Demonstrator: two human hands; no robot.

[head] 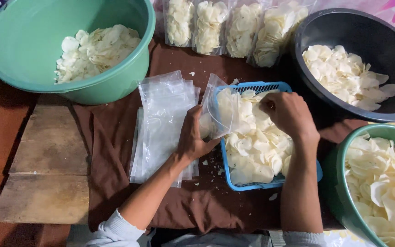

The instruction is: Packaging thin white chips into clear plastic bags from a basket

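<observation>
Left grip (193,137) around clear bag (216,110); right (289,114) on chips (257,146)

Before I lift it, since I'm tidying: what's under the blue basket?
The blue basket sits on a brown cloth. Pale chips fill it, so its floor and the cloth beneath are hidden.
</observation>
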